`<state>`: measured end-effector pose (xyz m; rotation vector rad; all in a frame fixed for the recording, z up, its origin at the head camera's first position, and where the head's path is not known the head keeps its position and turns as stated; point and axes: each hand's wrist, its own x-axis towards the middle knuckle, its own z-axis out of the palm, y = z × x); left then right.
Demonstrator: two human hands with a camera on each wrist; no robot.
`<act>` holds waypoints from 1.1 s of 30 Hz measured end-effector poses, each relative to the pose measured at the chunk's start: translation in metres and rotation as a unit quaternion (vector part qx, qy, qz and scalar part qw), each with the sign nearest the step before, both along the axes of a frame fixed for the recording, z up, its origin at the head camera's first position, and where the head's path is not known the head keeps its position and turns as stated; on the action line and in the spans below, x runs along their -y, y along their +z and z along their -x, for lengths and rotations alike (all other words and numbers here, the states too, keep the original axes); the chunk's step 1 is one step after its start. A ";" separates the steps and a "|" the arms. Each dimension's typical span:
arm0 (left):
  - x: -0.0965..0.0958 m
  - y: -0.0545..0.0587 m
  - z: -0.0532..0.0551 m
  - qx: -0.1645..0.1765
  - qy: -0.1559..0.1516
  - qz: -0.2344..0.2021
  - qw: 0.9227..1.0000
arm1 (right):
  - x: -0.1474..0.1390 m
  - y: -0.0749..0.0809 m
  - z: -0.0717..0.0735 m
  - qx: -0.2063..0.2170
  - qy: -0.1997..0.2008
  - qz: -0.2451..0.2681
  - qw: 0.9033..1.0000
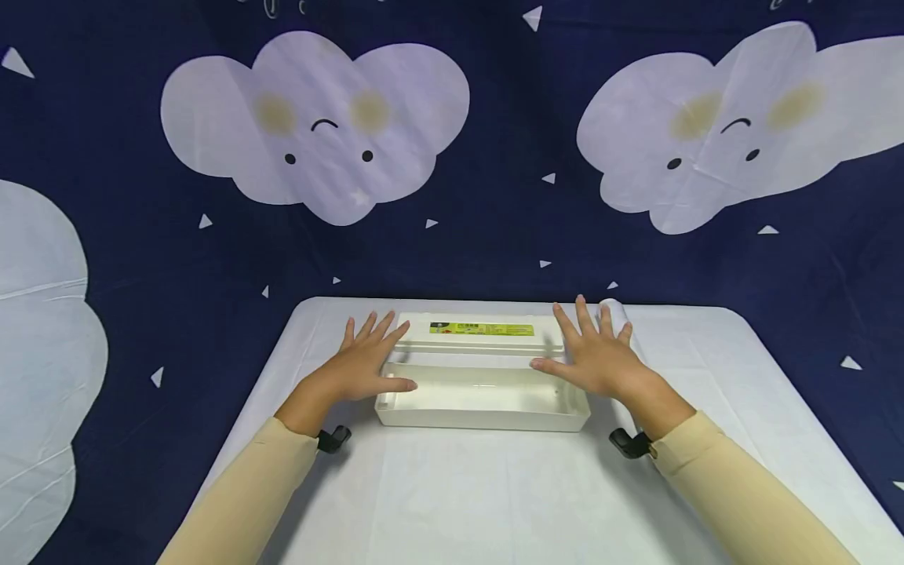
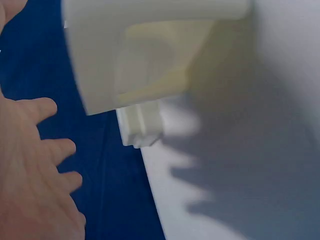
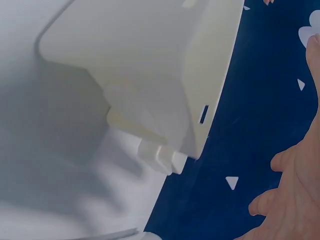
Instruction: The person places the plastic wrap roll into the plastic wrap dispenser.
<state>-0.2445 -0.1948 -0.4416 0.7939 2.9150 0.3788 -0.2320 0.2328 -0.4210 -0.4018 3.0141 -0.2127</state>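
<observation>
My left hand (image 1: 363,365) and right hand (image 1: 593,357) are spread wide, holding nothing. The white box (image 1: 487,420) sits between them, one short end near each; I can't quite tell if I touch it. It looks light, stiff and a bit slippery, best held by those ends. A white lid (image 1: 487,343) lies just behind.

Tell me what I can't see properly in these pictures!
Head view: writing on the label is too small to read.
Head view: part of the long white thing is hidden behind the right hand.
Left wrist view: top edge cuts the white tray, left edge the left hand.
Right wrist view: right edge cuts off the right hand.
</observation>
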 end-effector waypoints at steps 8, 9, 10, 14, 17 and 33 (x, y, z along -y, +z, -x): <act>0.014 -0.015 -0.016 0.029 -0.012 -0.102 0.994 | -0.010 -0.006 -0.004 0.006 -0.007 0.007 1.000; 0.016 -0.017 -0.017 0.035 -0.012 -0.115 0.993 | -0.011 -0.006 -0.005 0.007 -0.009 0.007 1.000; 0.017 -0.019 -0.018 0.040 -0.011 -0.126 0.991 | -0.011 -0.006 -0.005 0.009 -0.010 0.008 1.000; 0.021 -0.025 -0.021 0.062 -0.013 -0.169 0.984 | -0.014 -0.009 -0.007 0.012 -0.015 0.006 1.000; 0.023 -0.027 -0.024 0.078 -0.015 -0.196 0.977 | -0.017 -0.012 -0.007 0.015 -0.018 0.008 1.000; 0.021 -0.048 -0.031 0.120 -0.018 -0.272 0.955 | -0.038 -0.021 -0.015 0.029 -0.049 0.047 0.997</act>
